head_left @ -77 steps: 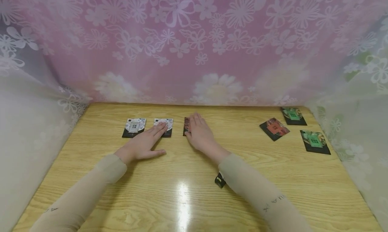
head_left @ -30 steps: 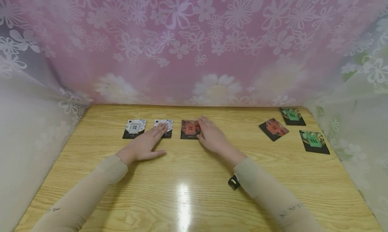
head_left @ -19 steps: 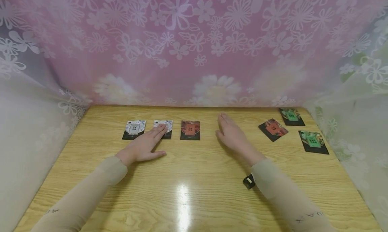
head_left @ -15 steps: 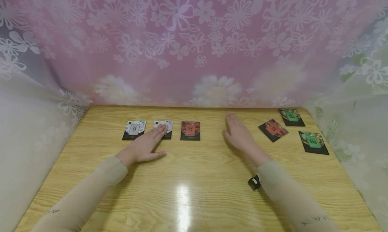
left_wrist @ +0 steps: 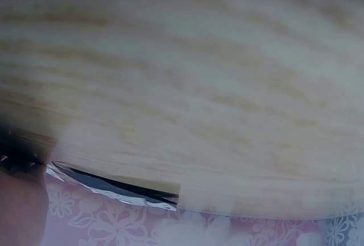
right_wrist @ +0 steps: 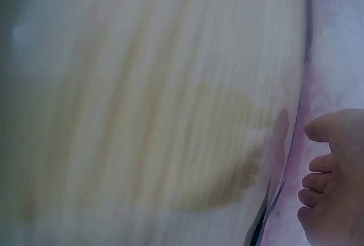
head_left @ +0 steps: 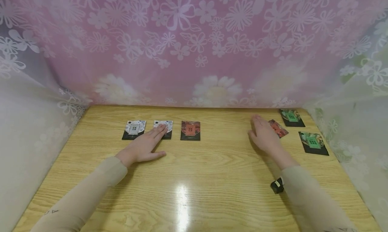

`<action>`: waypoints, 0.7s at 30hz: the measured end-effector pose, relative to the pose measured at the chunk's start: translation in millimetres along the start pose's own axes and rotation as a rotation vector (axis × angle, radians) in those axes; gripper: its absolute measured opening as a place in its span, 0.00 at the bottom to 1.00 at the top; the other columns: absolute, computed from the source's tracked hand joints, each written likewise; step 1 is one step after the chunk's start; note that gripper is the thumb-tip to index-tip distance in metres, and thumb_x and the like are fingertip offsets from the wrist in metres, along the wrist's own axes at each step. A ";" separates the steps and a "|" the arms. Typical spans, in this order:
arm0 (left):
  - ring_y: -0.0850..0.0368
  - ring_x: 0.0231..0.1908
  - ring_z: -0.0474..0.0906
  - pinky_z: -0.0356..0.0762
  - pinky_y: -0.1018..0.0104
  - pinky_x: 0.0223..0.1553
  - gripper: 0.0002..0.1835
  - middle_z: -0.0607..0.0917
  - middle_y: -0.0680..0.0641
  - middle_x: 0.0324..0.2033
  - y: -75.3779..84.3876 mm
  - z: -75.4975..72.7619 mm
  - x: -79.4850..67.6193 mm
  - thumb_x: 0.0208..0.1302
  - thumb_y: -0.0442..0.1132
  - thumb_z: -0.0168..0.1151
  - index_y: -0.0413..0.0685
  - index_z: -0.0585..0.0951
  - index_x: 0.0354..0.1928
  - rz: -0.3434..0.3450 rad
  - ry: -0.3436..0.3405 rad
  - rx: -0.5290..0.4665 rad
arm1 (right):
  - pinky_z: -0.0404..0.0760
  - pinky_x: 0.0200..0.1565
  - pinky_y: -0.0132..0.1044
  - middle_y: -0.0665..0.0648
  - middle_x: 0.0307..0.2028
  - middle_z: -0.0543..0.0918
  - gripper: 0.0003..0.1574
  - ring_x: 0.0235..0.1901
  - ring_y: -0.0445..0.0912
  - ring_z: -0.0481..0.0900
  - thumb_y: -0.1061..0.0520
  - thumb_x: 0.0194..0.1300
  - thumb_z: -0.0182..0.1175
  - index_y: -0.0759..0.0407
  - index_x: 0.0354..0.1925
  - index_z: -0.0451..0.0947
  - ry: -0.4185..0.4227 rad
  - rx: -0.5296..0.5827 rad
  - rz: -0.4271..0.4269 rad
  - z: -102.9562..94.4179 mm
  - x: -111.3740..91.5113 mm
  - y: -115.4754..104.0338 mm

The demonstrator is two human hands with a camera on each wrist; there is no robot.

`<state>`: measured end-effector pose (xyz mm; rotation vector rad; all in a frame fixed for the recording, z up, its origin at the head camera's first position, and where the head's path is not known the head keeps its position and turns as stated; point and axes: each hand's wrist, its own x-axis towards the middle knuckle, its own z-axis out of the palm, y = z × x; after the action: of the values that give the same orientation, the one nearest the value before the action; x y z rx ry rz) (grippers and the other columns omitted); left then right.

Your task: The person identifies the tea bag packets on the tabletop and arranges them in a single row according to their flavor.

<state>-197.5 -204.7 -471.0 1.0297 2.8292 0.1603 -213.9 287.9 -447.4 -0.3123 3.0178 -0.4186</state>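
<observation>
My left hand [head_left: 142, 146] lies flat with straight fingers, their tips resting on a white-and-black packet [head_left: 169, 128] and covering part of it. Another white-and-black packet [head_left: 133, 129] lies just left of it. To the right of those two is a red-and-black packet [head_left: 190, 131]. My right hand [head_left: 265, 136], fingers straight and holding nothing, overlaps a second red packet [head_left: 279, 129], which lies tilted and partly hidden. In the right wrist view the same hand [right_wrist: 335, 183] shows over the tabletop, with a dark packet edge [right_wrist: 260, 220] below.
Two green-and-black packets [head_left: 292, 117] [head_left: 313, 143] lie at the table's right end. A pink flowered curtain [head_left: 200, 73] hangs along the back edge, with pale cloth at both sides. A small black camera [head_left: 277, 185] sits at the right cuff.
My right hand pulled the middle red packet into view beside the white ones, left it, and moved right to the tilted red packet. The left hand stayed in place.
</observation>
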 end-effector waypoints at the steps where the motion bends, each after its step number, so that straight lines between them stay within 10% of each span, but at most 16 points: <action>1: 0.40 0.85 0.48 0.54 0.45 0.84 0.53 0.49 0.38 0.85 -0.1 0.0 0.3 0.75 0.68 0.53 0.39 0.49 0.86 0.000 -0.001 0.001 | 0.53 0.80 0.67 0.77 0.81 0.53 0.45 0.81 0.71 0.49 0.51 0.82 0.53 0.74 0.82 0.50 0.001 -0.007 0.002 -0.9 -1.5 5.3; 21: 0.41 0.85 0.47 0.55 0.45 0.84 0.53 0.49 0.39 0.85 -1.2 0.5 1.4 0.76 0.69 0.52 0.41 0.48 0.86 -0.004 -0.004 0.005 | 0.55 0.77 0.73 0.85 0.78 0.48 0.44 0.78 0.79 0.48 0.56 0.82 0.51 0.82 0.80 0.46 -0.049 -0.025 0.059 -9.9 -23.9 56.5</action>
<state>-199.2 -204.7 -471.7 1.0249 2.8294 0.1510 -202.4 348.7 -452.4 -0.2307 2.9781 -0.3637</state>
